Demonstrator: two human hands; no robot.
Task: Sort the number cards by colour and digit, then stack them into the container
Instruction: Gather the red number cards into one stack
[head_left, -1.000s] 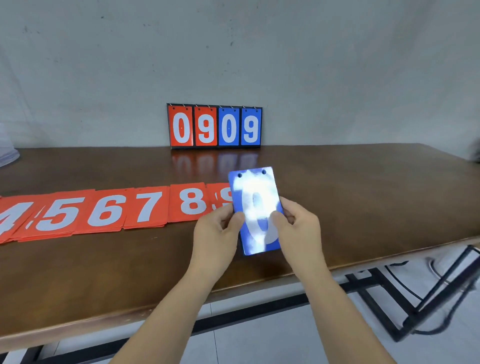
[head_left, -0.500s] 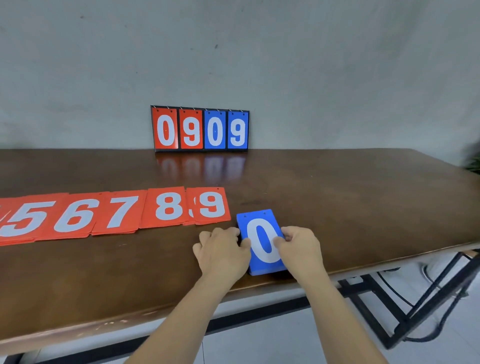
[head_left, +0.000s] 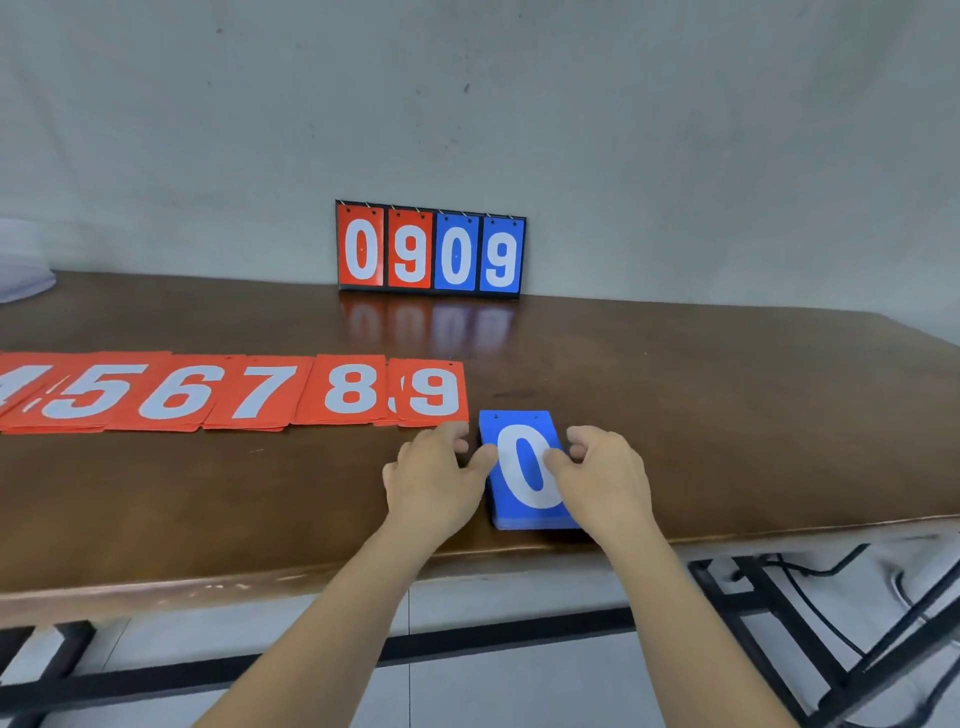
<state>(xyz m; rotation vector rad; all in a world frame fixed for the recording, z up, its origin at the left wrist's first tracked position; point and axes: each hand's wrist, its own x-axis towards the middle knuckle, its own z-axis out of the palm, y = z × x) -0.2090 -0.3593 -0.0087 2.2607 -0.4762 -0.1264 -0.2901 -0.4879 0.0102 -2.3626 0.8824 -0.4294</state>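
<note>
Now LH (head_left: 436, 478), RH (head_left: 602, 478) grip blue stack (head_left: 523, 475).

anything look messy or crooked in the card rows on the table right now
Yes. The red 9 pile is not squared: a lower card pokes out on its left, showing a sliver of digit right beside the 8 pile. The blue stack sits nearer than the red row.
</note>
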